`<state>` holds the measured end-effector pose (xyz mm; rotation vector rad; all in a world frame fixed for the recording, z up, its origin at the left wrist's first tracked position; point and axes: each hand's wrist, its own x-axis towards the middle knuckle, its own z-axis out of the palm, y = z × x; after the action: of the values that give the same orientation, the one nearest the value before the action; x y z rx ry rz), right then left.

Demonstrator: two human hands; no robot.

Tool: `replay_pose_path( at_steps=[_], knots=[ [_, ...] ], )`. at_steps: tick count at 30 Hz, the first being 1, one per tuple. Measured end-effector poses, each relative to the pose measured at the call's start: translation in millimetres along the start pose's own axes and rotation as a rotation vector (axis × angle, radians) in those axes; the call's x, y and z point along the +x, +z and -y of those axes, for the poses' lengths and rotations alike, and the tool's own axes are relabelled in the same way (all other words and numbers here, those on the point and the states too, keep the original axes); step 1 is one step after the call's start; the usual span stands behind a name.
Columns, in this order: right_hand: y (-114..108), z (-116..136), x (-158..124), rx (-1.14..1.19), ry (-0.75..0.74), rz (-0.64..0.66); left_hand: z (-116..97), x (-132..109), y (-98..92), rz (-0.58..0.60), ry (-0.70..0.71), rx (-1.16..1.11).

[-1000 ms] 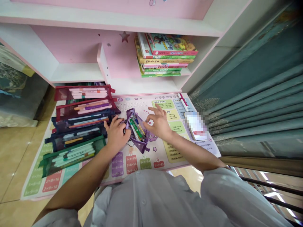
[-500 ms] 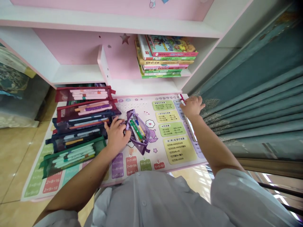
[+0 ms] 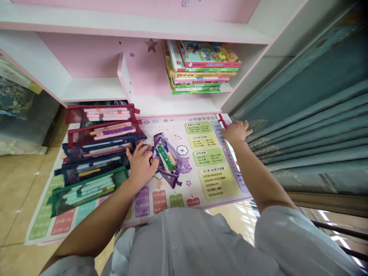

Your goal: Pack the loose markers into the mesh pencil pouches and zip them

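Note:
My left hand [image 3: 143,163] rests on the near-left side of an unzipped purple mesh pencil pouch [image 3: 173,177], its thumb at the zip edge and its fingers partly spread over the fabric. Green, blue and yellow pens [image 3: 166,158] lie inside the pouch. At the right side of the desk, my right hand [image 3: 237,132] has thumb and forefinger closed at the lower end of a white pen with a magenta part [image 3: 221,119]; its other fingers fan out to the right. Just below that hand lies a white-edged flat device [image 3: 232,155], partly covered by the forearm.
On the left lie several filled mesh pouches: red [image 3: 73,115], dark blue [image 3: 66,151] and green [image 3: 83,203]. A stack of books [image 3: 201,76] sits in the pink-and-white shelf [image 3: 172,103]. A printed mat [image 3: 188,183] covers the desk; teal curtains [image 3: 301,115] hang close on the right.
My right hand has shifted slightly to the right, and the pen at its fingertips shows more of its magenta part. My left hand and the purple pouch stay almost where they were.

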<state>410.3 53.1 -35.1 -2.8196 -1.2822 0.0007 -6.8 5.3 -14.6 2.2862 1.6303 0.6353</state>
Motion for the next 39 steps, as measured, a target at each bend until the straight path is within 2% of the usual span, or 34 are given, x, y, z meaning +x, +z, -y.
replay_pose_path(
  at_steps=[5,10,14,21,31,39],
  knots=[
    [-1.5,1.5,-3.0,-0.002,-0.027,-0.023,-0.5,0.5,0.1,-0.011,-0.004,0.006],
    [-8.6,6.7,-13.7,0.059,-0.088,-0.125,0.7,0.2,0.7,-0.017,0.000,0.007],
    [-19.9,19.2,-32.0,0.116,-0.135,-0.205,-0.6,0.4,-0.2,-0.002,-0.004,0.015],
    [-38.9,48.3,-73.2,0.232,-0.306,-0.296,-2.1,0.3,-1.6,-0.005,-0.008,0.010],
    [-60.6,73.1,-127.1,0.428,-0.546,-0.277,-2.2,-0.1,-2.1,-0.011,-0.006,0.011],
    [-66.9,86.5,-175.4,0.505,-0.709,-0.163,-1.5,0.0,-1.9,-0.011,-0.001,0.003]
  ],
)
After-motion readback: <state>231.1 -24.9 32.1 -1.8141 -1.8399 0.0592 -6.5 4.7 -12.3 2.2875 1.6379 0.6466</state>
